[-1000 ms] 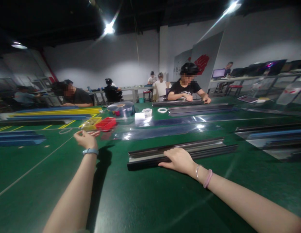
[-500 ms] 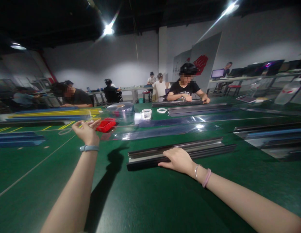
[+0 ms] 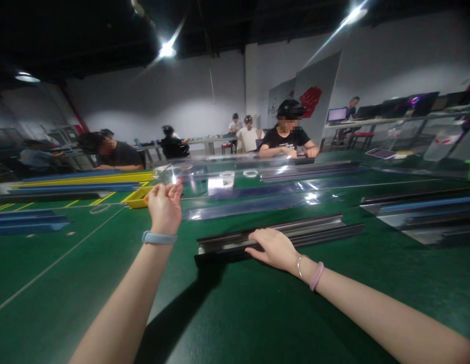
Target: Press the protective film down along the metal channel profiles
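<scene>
My right hand [image 3: 273, 247] rests on a black channel-shaped profile [image 3: 318, 226] lying on the green table, thumb along its near side and fingers over the top. The profile's inside shows a pale strip. My left hand [image 3: 165, 207] is raised above the table to the left of the profile, fingers pinched together at a sheet of clear plastic film [image 3: 170, 173]. The film is see-through, and its far edge is hard to make out. Just left of that hand sits a yellow tray [image 3: 135, 200], partly covered by it.
Clear plastic strips [image 3: 238, 207] lie beyond the black profile. More profiles [image 3: 439, 217] are at the right, with blue profiles [image 3: 28, 222] at the left. White tape rolls [image 3: 251, 173] stand farther back. A co-worker [image 3: 286, 134] sits across the table.
My left hand has moved right, nearer the profile, with the film spreading across beyond it. The red tray is now mostly hidden and a yellow one shows. My right hand stays on the profile.
</scene>
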`<state>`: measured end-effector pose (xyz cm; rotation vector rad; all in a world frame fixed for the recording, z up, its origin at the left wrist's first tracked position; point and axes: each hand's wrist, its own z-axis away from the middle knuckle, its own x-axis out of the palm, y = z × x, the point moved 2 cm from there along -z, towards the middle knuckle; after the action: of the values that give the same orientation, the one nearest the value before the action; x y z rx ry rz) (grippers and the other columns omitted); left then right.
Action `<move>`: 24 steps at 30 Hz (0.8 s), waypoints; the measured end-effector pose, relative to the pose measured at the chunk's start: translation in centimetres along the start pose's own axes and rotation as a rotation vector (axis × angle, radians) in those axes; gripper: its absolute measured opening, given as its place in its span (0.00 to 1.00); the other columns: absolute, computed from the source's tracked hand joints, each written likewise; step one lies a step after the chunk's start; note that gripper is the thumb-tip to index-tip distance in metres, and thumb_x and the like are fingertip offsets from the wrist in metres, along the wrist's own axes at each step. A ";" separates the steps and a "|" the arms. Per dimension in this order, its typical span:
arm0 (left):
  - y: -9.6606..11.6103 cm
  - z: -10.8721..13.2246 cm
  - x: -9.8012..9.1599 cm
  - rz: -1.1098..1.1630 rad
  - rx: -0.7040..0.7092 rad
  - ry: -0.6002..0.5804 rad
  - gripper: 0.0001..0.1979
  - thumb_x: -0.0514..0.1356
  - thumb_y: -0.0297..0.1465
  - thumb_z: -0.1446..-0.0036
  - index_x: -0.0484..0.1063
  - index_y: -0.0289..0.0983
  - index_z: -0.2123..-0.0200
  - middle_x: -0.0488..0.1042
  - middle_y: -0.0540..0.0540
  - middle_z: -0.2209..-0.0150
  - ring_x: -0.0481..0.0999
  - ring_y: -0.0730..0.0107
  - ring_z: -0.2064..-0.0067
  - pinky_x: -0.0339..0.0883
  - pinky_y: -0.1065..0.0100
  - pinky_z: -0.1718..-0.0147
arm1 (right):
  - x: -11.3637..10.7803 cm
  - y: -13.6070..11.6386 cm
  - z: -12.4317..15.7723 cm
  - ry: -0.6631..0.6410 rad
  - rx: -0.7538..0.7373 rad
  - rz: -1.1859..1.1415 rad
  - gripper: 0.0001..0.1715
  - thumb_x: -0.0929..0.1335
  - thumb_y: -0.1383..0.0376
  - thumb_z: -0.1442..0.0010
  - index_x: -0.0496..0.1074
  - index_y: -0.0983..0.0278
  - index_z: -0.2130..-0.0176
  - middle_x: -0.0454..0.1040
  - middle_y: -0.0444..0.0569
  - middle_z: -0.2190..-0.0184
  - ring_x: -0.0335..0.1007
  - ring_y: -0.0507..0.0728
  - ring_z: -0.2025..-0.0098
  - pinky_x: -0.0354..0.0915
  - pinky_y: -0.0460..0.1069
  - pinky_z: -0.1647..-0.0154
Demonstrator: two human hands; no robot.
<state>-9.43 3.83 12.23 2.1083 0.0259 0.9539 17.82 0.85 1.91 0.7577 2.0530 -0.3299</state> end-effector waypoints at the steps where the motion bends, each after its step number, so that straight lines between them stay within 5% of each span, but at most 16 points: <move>1: -0.1 0.8 0.3 0.009 -0.045 -0.002 0.03 0.45 0.24 0.45 0.54 0.37 0.69 0.67 0.51 0.73 0.72 0.75 0.64 0.64 0.66 0.59 | -0.2 0.0 0.0 0.019 -0.006 -0.023 0.17 0.58 0.55 0.44 0.65 0.64 0.64 0.68 0.48 0.71 0.63 0.53 0.67 0.56 0.48 0.65; 6: -0.6 6.1 -0.1 -0.088 -0.263 -0.107 0.02 0.50 0.25 0.48 0.57 0.35 0.72 0.66 0.50 0.76 0.73 0.67 0.63 0.65 0.63 0.59 | -0.8 -0.1 0.1 0.102 -0.069 -0.056 0.12 0.58 0.62 0.43 0.64 0.65 0.63 0.66 0.50 0.68 0.60 0.54 0.64 0.57 0.50 0.63; 15: -0.4 13.1 -5.2 -0.355 -0.581 -0.261 0.04 0.50 0.31 0.47 0.56 0.38 0.68 0.69 0.43 0.67 0.72 0.63 0.61 0.66 0.60 0.60 | -0.4 -1.6 1.5 0.095 -0.512 0.018 0.11 0.58 0.65 0.45 0.65 0.62 0.61 0.67 0.48 0.66 0.59 0.52 0.66 0.55 0.48 0.67; 20: -0.8 13.8 -7.2 -0.567 -0.612 -0.333 0.13 0.52 0.36 0.48 0.53 0.39 0.60 0.71 0.45 0.69 0.73 0.69 0.75 0.66 0.67 0.77 | -0.9 -1.9 0.9 0.100 -0.320 0.049 0.13 0.58 0.61 0.45 0.65 0.63 0.61 0.66 0.51 0.65 0.59 0.54 0.64 0.54 0.50 0.66; 22: -0.9 13.5 -8.0 -0.809 -0.513 -0.386 0.19 0.52 0.38 0.50 0.52 0.39 0.56 0.68 0.52 0.77 0.66 0.74 0.84 0.58 0.72 0.86 | -1.2 -1.7 0.4 0.107 -0.174 0.059 0.20 0.59 0.54 0.47 0.65 0.65 0.61 0.65 0.54 0.63 0.58 0.57 0.61 0.54 0.53 0.63; 24: -0.7 12.9 -8.6 -1.052 -0.286 -0.411 0.21 0.53 0.39 0.51 0.54 0.39 0.54 0.63 0.56 0.81 0.65 0.73 0.83 0.57 0.72 0.85 | -1.3 -1.4 0.1 0.099 -0.079 0.072 0.25 0.59 0.49 0.49 0.65 0.67 0.62 0.64 0.55 0.63 0.56 0.59 0.60 0.53 0.55 0.61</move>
<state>-7.17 -7.05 1.35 1.6217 0.6712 -0.1025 17.52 -0.83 2.88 0.8118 2.1120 -0.1724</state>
